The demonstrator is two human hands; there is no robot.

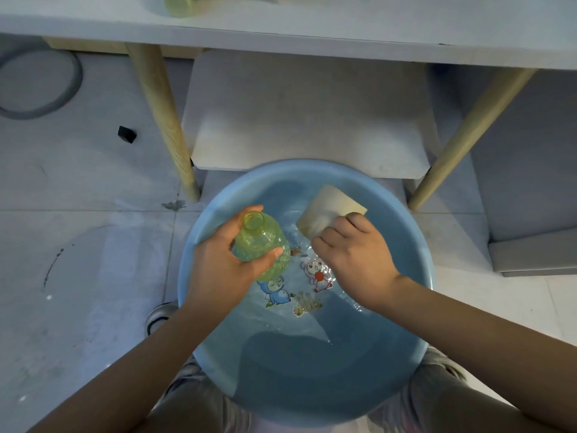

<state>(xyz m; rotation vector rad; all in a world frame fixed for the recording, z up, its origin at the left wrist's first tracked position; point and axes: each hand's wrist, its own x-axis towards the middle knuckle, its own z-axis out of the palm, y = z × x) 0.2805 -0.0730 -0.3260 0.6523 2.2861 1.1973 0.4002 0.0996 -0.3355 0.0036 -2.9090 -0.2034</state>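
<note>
Green, see-through plastic bottle [260, 245] held over a blue basin [312, 165] of water.
Above the basin's left half, the left hand [218, 264] wraps thumb and fingers round the bottle's ribbed body, mouth tilted away. It looks light, thin-walled and slippery when wet, so the ribs below the neck seem the surest hold. Over the basin's right half, the right hand [352, 254] clutches a soft beige sponge [327, 210], near the bottle but apart.
</note>
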